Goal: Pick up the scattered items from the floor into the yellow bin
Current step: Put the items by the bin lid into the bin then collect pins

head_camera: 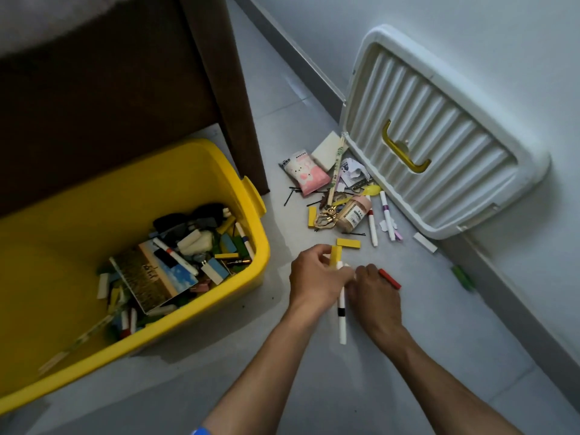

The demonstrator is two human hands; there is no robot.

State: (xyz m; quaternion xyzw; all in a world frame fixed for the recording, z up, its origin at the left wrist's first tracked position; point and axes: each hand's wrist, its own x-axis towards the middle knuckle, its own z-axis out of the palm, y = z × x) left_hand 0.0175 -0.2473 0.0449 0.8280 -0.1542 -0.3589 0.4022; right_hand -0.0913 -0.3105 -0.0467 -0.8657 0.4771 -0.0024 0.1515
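Low on the floor [314, 387], yellow bin [47, 293] sits at left, partly filled with blocks, markers and a booklet. Just right of it, left hand [314, 277] curls its grip round a yellow block [335, 255] and a white marker [341, 312]. Right hand [373, 293] is beside it, knuckles up, fingers curled down; cannot tell what its grip holds. Red stick [390, 278] lies touching its far side. Beyond: yellow tile [348, 243], more markers, small jar [353, 215], pink packet [306, 174], hairpins. White lid [439, 136] leans on wall; green block [463, 277] near baseboard.
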